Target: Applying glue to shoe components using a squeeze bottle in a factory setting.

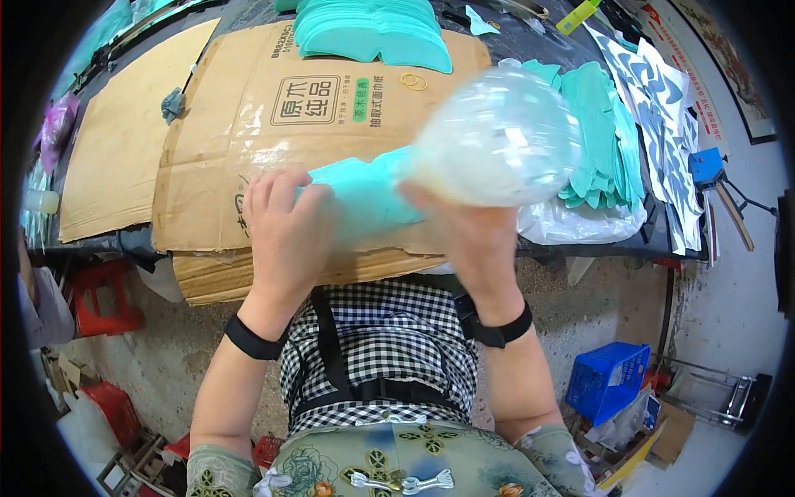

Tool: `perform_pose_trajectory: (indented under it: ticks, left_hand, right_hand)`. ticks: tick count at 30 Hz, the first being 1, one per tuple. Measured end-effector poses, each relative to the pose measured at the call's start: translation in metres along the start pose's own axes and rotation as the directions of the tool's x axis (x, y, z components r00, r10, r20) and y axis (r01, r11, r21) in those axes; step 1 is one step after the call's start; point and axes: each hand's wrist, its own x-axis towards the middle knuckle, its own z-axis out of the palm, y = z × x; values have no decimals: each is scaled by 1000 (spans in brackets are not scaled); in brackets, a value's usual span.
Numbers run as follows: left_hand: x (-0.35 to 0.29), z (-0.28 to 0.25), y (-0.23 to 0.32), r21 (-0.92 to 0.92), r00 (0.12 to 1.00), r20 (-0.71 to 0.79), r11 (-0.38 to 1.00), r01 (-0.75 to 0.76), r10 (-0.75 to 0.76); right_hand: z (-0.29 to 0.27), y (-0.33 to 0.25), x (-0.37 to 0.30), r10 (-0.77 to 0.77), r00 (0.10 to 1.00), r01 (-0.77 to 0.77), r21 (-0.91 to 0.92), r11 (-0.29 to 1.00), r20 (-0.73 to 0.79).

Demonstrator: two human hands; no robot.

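A turquoise cut-out piece (360,186) lies on the cardboard in front of me, its near part smeared by motion. My left hand (288,228) is closed, fingers curled over the left end of this piece. My right hand (474,240) is wrapped round a large clear plastic bottle (507,137), tilted and blurred, with its wide rounded end up and to the right. The bottle's narrow end is hidden by my hand near the right end of the piece. What the bottle contains I cannot make out.
A flattened cardboard box (211,166) covers the worktop. Stacked turquoise pieces (373,37) lie at the back, and a fanned pile (600,132) lies on the right over white plastic. Yellow rubber bands (414,80) and a grey-blue rag (172,106) are nearby. A blue crate (609,381) stands below.
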Motion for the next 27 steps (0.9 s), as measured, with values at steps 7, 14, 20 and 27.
perform_pose_trajectory:
  ticks: [7,14,20,27]
  left_hand:
    - [-17,-33,-15,-105,998,53,994,27,-22]
    - [-18,-36,-23,-32,995,100,999,-18,22]
    - [-23,-35,-28,-101,996,81,995,-14,22]
    - [-22,-61,-44,-294,957,45,912,288,-288]
  right_hand:
    - [-12,-7,22,35,995,-28,-83,996,91]
    - [5,6,-1,-362,918,397,-408,822,162]
    - [-65,11,14,210,962,-238,-153,959,-177]
    - [-36,13,-6,-257,959,270,-665,696,120]
